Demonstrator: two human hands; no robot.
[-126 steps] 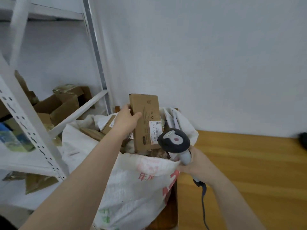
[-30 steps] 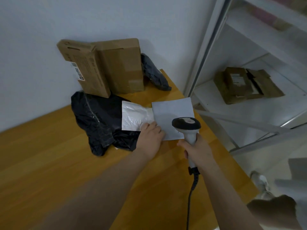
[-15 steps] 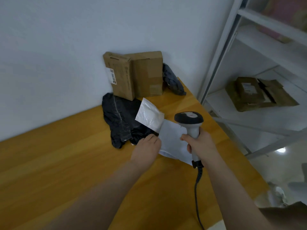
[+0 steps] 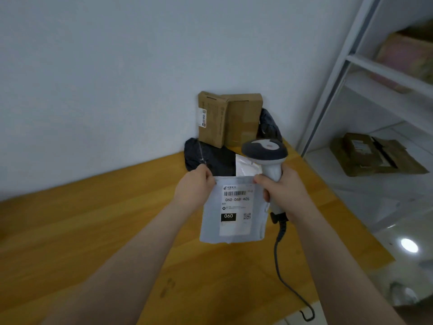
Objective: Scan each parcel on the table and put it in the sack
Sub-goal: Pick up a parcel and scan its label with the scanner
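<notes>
Head view: parcel [image 4: 234, 214] top corners between fingers [image 4: 204, 175]

A poly mailer [image 4: 234, 214] hangs over the table [image 4: 93, 221], the left hand [image 4: 194, 190] at its upper left corner, the right hand [image 4: 284, 195] at its upper right; the barcode scanner [image 4: 264, 152] stands in the right hand (its cable [image 4: 280, 266] trails toward the table's near edge); behind, a padded envelope [image 4: 246, 166] lies on a crumpled bag [image 4: 208, 157]; cardboard boxes [image 4: 244, 118] stand against the wall [image 4: 117, 78], a second bag [image 4: 269, 125] to their right; a shelving rack [image 4: 328, 90] stands right of the table, cartons [image 4: 375, 156] on its shelf.
</notes>
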